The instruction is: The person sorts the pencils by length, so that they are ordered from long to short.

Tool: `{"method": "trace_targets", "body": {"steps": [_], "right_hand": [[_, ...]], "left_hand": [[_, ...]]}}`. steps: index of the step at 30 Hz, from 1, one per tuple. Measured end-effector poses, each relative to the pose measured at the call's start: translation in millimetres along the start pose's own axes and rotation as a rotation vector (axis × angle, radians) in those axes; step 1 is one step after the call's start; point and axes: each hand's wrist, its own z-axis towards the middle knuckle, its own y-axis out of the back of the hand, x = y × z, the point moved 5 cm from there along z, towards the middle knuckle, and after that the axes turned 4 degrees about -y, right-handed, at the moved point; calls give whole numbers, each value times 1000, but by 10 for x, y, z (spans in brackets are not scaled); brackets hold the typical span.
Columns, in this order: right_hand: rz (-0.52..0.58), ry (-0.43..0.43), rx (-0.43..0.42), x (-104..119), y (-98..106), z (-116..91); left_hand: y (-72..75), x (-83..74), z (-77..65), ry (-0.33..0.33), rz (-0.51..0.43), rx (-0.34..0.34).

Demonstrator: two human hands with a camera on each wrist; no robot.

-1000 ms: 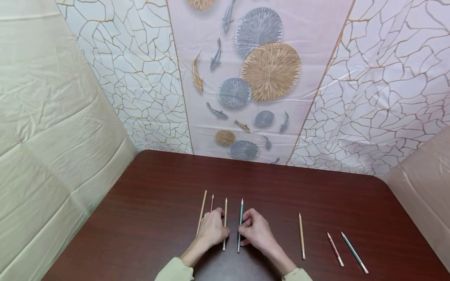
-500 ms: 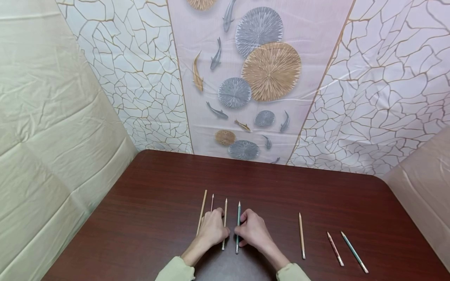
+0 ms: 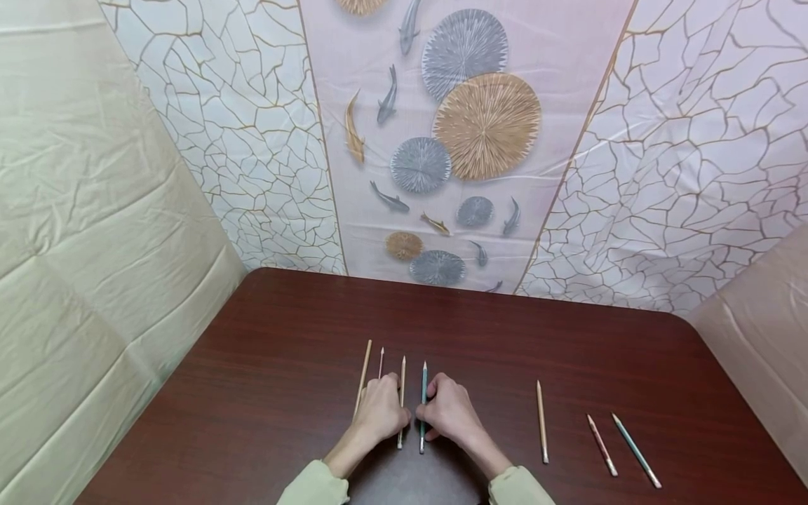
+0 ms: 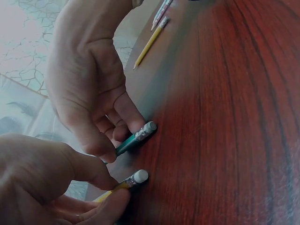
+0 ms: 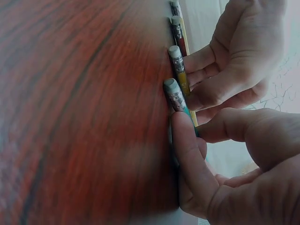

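- My right hand (image 3: 456, 414) pinches the green pencil (image 3: 424, 381) between thumb and fingers; a light grip close to the table (image 3: 480, 337) should let it slide without rolling.
- My left hand (image 3: 380, 409) pinches the yellow pencil (image 3: 403, 370), just beside the green one and nearly parallel, with a narrow gap between. I judge the step to be lining these two up, so I'd make this the steady reference.
- My thumbs face each other at that gap, so they could collide; I'd bring the green pencil across slowly.
- The green pencil's eraser (image 5: 171, 85) sits slightly nearer to me than the yellow pencil's eraser (image 5: 174, 51). A small push away from me should level them.
- Left of the yellow pencil lies a reddish pencil (image 3: 381, 363), partly under my left hand, then a pale pencil (image 3: 362, 377); my knuckles had better not nudge either.
- Well apart on my right lie another yellow pencil (image 3: 541, 421), a short pink pencil (image 3: 602, 445) and a blue-green pencil (image 3: 635, 450). My right elbow should stay clear of them.
- The patterned cloth (image 3: 435, 210) hangs beyond the table, out of the way.
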Motion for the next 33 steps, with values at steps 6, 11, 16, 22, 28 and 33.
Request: {"method": "trace_targets", "body": {"steps": [6, 11, 16, 22, 28, 33], "right_hand": [[-31, -1, -2, 10, -13, 12], [-60, 3, -2, 25, -26, 20], [-83, -10, 0, 33, -33, 27], [-92, -15, 4, 37, -46, 40], [-94, 6, -24, 21, -43, 37], [-87, 37, -33, 11, -42, 26]], "left_hand": [[8, 7, -15, 23, -8, 2], [9, 10, -27, 23, -9, 5], [8, 17, -31, 30, -18, 15], [9, 23, -30, 33, -31, 19], [11, 21, -28, 29, -23, 5], [9, 16, -28, 25, -12, -1]]}}
